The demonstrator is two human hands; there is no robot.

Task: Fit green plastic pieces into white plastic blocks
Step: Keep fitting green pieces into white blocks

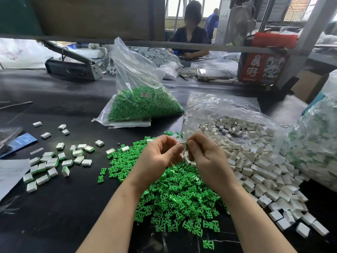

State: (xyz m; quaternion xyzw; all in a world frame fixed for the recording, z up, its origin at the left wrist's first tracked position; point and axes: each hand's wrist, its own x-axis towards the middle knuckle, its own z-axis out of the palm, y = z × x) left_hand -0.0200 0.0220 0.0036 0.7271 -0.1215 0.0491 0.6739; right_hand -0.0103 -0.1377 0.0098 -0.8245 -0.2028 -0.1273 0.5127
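Black tabletop, heaps everywhere. Left hand pinches a white block; right hand pinches a green piece against it, above the green pile. Skewed pressure could jam or flick the piece away.

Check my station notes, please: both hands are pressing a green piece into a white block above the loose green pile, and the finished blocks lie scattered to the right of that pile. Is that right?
Not quite. The head view shows the finished blocks scattered to the left of the loose green pile; to its right lie unfilled white blocks. The rest holds: left hand and right hand press a green piece into a white block above the pile.
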